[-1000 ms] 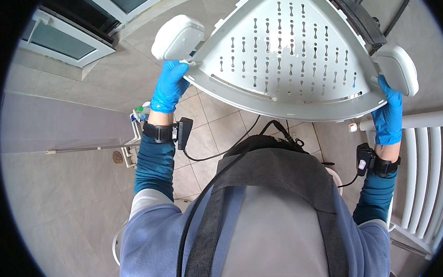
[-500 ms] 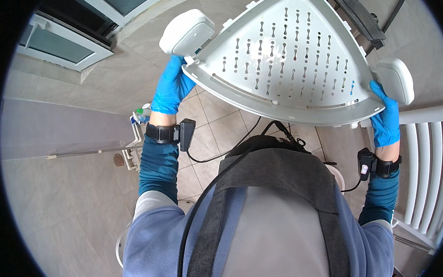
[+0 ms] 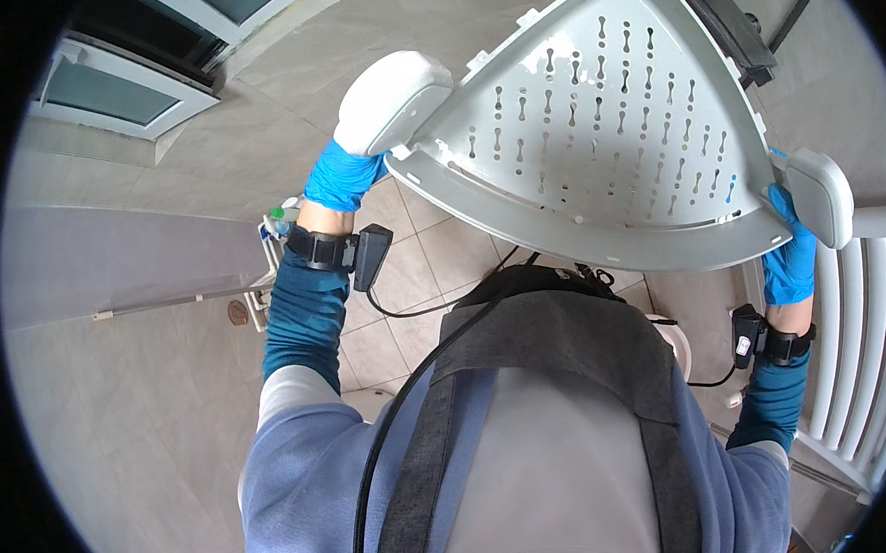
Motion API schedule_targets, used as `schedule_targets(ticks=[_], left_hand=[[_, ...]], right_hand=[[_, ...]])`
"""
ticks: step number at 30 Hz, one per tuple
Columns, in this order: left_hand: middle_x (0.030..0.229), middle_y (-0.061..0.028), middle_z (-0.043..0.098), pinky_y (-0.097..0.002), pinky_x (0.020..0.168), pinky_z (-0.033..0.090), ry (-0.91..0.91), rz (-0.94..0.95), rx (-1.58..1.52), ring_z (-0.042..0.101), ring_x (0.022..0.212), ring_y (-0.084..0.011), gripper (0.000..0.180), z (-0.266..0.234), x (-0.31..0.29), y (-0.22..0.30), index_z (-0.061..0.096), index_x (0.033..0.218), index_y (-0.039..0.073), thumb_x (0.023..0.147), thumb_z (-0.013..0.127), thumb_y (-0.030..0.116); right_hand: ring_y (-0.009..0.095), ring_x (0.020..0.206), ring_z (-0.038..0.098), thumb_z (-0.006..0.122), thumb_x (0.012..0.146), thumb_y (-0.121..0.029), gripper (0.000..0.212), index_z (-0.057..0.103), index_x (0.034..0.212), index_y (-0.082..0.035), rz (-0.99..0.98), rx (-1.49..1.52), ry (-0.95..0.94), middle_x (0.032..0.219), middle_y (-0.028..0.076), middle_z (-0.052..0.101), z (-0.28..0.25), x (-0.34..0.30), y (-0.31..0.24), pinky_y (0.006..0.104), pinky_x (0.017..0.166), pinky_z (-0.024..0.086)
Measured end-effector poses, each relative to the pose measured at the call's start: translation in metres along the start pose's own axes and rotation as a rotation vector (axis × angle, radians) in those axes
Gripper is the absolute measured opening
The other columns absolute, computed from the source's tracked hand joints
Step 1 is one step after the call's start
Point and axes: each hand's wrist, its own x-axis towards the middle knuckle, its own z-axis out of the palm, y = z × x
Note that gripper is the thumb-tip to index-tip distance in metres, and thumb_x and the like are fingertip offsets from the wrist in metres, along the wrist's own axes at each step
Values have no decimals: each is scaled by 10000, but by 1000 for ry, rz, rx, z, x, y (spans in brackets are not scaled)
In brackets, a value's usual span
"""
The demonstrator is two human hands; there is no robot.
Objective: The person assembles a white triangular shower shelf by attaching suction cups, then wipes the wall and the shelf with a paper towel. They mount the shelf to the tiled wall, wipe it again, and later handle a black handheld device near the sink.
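A white plastic corner shelf [image 3: 591, 134], fan-shaped with rows of drain slots, is held up in front of me between both gloved hands. Rounded white pads, the left pad [image 3: 392, 104] and the right pad [image 3: 816, 196], stick out from its two front corners. My left hand [image 3: 343, 176], in a blue glove, grips the left corner; its fingers are mostly hidden behind the pad. At the right corner, my right hand [image 3: 791, 257], also blue-gloved, is closed round the edge, with the thumb along the rim beside the pad.
A white bar radiator [image 3: 866, 339] stands on the right. An open window [image 3: 122, 89] is at the upper left, and a dark grey bracket-like piece [image 3: 731, 36] lies behind the shelf. To the left is a white rack [image 3: 267, 257] with bottles; tiled floor [image 3: 422, 285] shows below.
The shelf has shifted to the right and slightly nearer to me. Both hands moved with it, and the left pad now covers more of the left hand.
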Motion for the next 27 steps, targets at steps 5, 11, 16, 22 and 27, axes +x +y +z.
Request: schedule_targets(ticks=[5,11,16,22,27], left_hand=[[1198,-136,575,-395,884,532,-56,16,-21,577,1078,-253,373,-16,11,-18,502,1284,63,939,542,200],[1179,-116,565,-392,870,536,63,-149,287,575,1052,-237,346,-20,13,-23,505,1258,53,943,531,192],[1204,-128,560,-382,878,536,150,-178,-184,581,1060,-240,358,1,11,-22,497,1253,22,944,530,200],[1300,-145,506,-433,987,467,77,-107,-432,506,1200,-265,543,21,0,-15,400,1340,15,927,572,323],[1337,-137,477,-452,1015,430,141,-257,-431,492,1206,-285,588,25,-1,-11,392,1358,44,908,589,369]], right_hand=[[168,994,595,575,923,-152,315,563,1209,-23,-41,86,-65,1107,85,621,-17,-15,8,307,879,505],[202,1030,595,555,935,-195,326,562,1209,-18,223,128,224,1130,102,623,-27,-15,14,334,934,487],[189,1076,574,615,884,-102,349,565,1220,-19,-16,126,-41,1181,118,605,-17,-4,20,321,935,483],[240,1142,557,650,874,-143,446,516,1289,-50,19,105,100,1261,152,557,-4,3,21,359,999,467],[185,1054,580,673,827,-33,369,601,1189,-43,-48,158,27,1150,89,621,4,-2,14,328,925,486]])
